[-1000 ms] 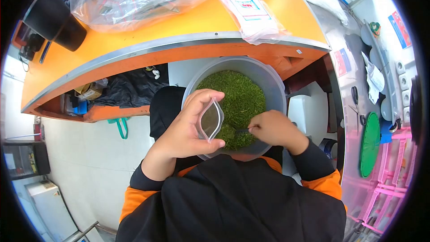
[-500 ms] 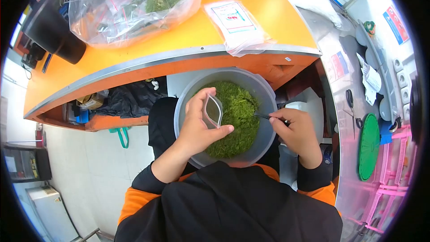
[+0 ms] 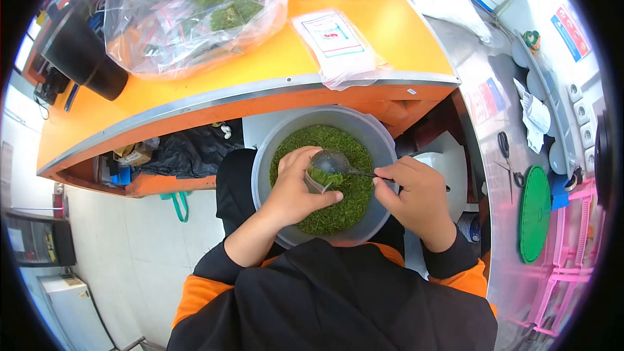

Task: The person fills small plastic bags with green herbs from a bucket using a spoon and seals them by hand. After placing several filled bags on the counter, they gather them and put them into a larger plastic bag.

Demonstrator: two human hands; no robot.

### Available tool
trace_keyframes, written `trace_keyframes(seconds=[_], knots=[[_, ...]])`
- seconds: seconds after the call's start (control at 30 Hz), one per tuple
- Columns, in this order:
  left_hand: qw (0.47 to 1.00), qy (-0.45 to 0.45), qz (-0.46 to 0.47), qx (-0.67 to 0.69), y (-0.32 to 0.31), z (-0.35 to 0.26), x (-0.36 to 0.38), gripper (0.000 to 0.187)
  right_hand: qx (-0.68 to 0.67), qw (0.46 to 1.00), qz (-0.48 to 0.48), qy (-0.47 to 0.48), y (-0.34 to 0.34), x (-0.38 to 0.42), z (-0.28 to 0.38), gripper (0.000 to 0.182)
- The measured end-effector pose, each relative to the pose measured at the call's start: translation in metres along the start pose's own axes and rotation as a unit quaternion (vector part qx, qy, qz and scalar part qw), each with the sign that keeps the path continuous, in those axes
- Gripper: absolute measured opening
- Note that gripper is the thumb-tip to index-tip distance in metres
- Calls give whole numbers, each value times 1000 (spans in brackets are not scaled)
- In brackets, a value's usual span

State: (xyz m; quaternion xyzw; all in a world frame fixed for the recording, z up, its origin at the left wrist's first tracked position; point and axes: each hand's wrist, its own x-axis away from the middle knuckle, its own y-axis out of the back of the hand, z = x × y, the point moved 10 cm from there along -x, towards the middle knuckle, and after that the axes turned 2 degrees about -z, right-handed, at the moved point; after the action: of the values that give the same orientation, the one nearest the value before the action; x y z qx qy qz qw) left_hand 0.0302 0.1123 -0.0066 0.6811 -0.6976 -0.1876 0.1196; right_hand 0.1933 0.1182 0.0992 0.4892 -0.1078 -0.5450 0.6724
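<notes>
A large translucent tub (image 3: 262, 185) of chopped green leaves (image 3: 338, 214) sits at the middle, below the orange desk. Over it, my left hand (image 3: 294, 185) holds a small clear zip bag (image 3: 314, 184) with its mouth open. My right hand (image 3: 416, 195) grips the thin handle of a dark ladle (image 3: 330, 162). The ladle's bowl is tipped over the bag's mouth, and some green shows just under it. How much is inside the bag is partly hidden by the ladle and fingers.
On the orange desk (image 3: 195, 95) are a big plastic bag (image 3: 162, 45) with filled packets, a black tumbler (image 3: 88, 55) and stacks of printed bags (image 3: 333, 39). Scissors (image 3: 504, 149) and a green round lid (image 3: 534, 214) lie on the right counter (image 3: 481, 117).
My right hand has raised the ladle out of the leaves and moved it left to the bag's mouth. My left hand still holds the bag, now lower and more tilted.
</notes>
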Motion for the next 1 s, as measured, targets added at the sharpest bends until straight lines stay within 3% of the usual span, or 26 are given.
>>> trace_keyframes(seconds=[0.2,0.3,0.37,0.47,0.53,0.6,0.67,0.7,0.73,0.83,0.87,1.0], knots=[[998,-35,-27,-38,11,-10,2,61,-17,998,7,-59,2,0,-26,15],[988,-83,-83,-102,17,-23,5,58,-2,999,-43,21,-12,-6,-2,25],[972,-131,-128,-146,20,-34,8,59,-68,989,-19,127,-27,-6,34,33],[955,-176,-160,-175,21,-39,14,70,-82,989,11,120,-56,6,33,22],[963,-187,-130,-143,22,-46,13,79,-121,988,-21,92,-46,0,28,12],[978,-171,-93,-70,26,-52,9,88,-105,990,26,94,-56,-2,26,11],[996,-45,25,75,16,-19,-1,79,-93,989,82,80,-75,7,19,7],[986,13,83,145,9,-10,-6,75,-126,987,66,70,-71,5,18,7],[991,-30,56,117,19,-20,-10,51,-157,984,55,62,-67,4,16,7],[991,-8,121,57,24,-24,-9,29,-235,971,18,29,-63,7,7,6],[992,-47,109,47,25,-33,-9,16,-259,966,0,17,-61,8,3,6],[981,-158,110,-37,23,-51,0,19,-342,939,-11,-8,-58,8,-4,7]])
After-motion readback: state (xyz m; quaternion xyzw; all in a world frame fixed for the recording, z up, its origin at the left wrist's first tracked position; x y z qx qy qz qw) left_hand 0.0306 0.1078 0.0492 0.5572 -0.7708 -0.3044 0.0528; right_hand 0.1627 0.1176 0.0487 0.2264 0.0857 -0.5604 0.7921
